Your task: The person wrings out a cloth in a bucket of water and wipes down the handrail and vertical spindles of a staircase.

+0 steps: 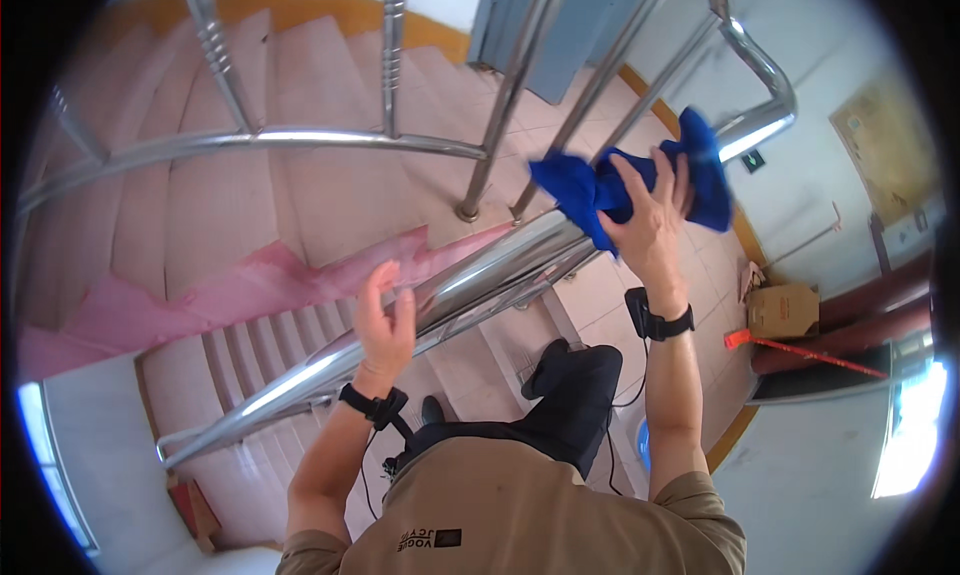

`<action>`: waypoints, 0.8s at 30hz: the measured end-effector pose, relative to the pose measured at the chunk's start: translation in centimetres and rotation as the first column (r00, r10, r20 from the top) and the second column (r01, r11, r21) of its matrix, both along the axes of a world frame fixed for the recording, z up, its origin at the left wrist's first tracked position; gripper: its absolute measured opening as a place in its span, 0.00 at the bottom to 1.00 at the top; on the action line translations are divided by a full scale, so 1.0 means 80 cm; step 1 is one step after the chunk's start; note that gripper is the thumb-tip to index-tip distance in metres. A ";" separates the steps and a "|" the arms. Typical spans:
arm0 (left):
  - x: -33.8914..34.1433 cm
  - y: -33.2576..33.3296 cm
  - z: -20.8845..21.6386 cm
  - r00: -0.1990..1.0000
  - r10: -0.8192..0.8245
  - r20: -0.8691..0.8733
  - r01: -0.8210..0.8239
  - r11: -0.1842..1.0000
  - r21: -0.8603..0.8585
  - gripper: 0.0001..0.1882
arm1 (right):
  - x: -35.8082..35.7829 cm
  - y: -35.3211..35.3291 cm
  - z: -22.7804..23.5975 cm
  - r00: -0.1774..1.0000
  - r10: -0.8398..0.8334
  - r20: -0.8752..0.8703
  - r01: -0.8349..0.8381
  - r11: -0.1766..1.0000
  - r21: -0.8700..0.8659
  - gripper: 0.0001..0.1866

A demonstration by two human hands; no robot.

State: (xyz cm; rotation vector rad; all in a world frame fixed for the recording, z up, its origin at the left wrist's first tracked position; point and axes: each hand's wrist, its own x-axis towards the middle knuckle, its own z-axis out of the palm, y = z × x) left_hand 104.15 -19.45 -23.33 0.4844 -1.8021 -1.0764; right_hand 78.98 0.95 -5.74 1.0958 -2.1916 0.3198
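My right hand [652,207] presses a bunched blue cloth [712,180] around the upper part of a shiny metal handrail [470,275], its fingers curved over the fabric. Both ends of the cloth hang loose on either side of the rail. Lower down, my left hand [383,320] is raised just beside the same handrail, thumb and fingers apart and holding nothing. Whether it touches the rail I cannot tell. Each wrist carries a black strap, with thin cables running along the arms.
Pinkish stairs [225,175] run beyond metal balusters [393,55], and more steps [265,350] descend at lower left. A cardboard box [783,311] and a red-ended pole [800,350] are at the right. A blue-grey door [565,35] stands at the top, and another box [193,512] lies lower left.
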 end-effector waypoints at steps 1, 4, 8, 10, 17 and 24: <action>-0.003 0.006 0.017 1.000 0.022 0.004 -0.022 1.000 0.007 0.18 | 0.003 -0.002 -0.003 0.995 0.060 0.079 -0.055 0.996 -0.066 0.37; -0.020 0.039 0.070 0.989 -0.086 -0.119 0.045 0.948 -0.314 0.24 | 0.022 -0.004 -0.007 0.934 0.151 0.325 -0.115 0.985 -0.125 0.37; -0.088 0.090 0.125 0.947 -0.317 -0.058 0.288 0.913 -0.288 0.30 | 0.045 -0.004 -0.024 0.937 0.230 0.264 -0.197 0.969 -0.147 0.35; -0.123 0.110 0.130 0.945 -0.320 -0.063 0.295 0.920 -0.258 0.32 | 0.057 0.002 -0.028 0.916 0.291 0.275 -0.249 0.952 -0.178 0.34; -0.172 0.120 0.162 0.957 -0.136 0.254 0.230 0.892 -0.390 0.39 | 0.027 0.057 -0.069 0.680 0.572 0.458 -0.011 0.633 -0.774 0.27; -0.253 0.112 0.179 0.934 -0.222 0.281 0.290 0.928 -0.232 0.29 | -0.053 0.025 -0.027 0.997 0.070 -0.041 -0.078 0.974 -0.214 0.20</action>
